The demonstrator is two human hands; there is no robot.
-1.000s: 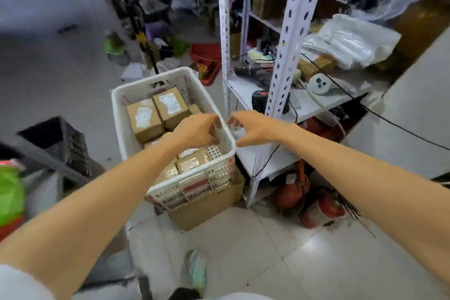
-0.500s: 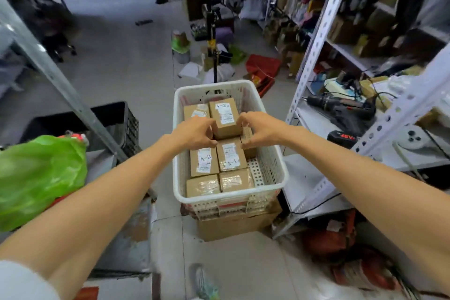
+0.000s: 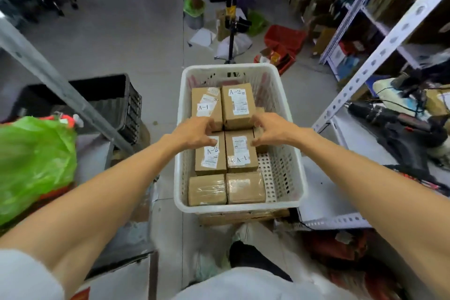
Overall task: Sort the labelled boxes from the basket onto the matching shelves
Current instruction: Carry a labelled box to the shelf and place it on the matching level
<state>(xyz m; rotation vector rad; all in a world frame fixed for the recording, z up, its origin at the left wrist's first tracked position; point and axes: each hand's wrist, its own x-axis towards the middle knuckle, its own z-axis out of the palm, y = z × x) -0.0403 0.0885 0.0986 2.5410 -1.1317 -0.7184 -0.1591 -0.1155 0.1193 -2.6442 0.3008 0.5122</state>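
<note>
A white plastic basket (image 3: 285, 114) stands on a cardboard carton on the floor and holds several brown boxes. In the far row lie a box marked A-1 (image 3: 205, 101) and one marked A-2 (image 3: 237, 102). The middle row has another A-2 box (image 3: 211, 161) and another A-1 box (image 3: 241, 153), and two taped boxes (image 3: 226, 189) lie nearest me. My left hand (image 3: 194, 134) hovers over the seam between the far A-1 box and the middle A-2 box. My right hand (image 3: 270, 129) reaches the near right corner of the far A-2 box. Both hands' fingers are half bent and close around no box.
A white perforated shelf rack (image 3: 379, 56) rises on the right, its low shelf (image 3: 323, 192) carrying a power drill (image 3: 389, 117) and cables. On the left are a grey rack post (image 3: 56, 85), a black crate (image 3: 109, 97) and a green bag (image 3: 34, 163). Clutter and a tripod (image 3: 231, 12) lie beyond.
My view has swung left from the rack and tilted down onto the basket. Both hands moved from the basket's rim in over the boxes and now sit slightly nearer me.
</note>
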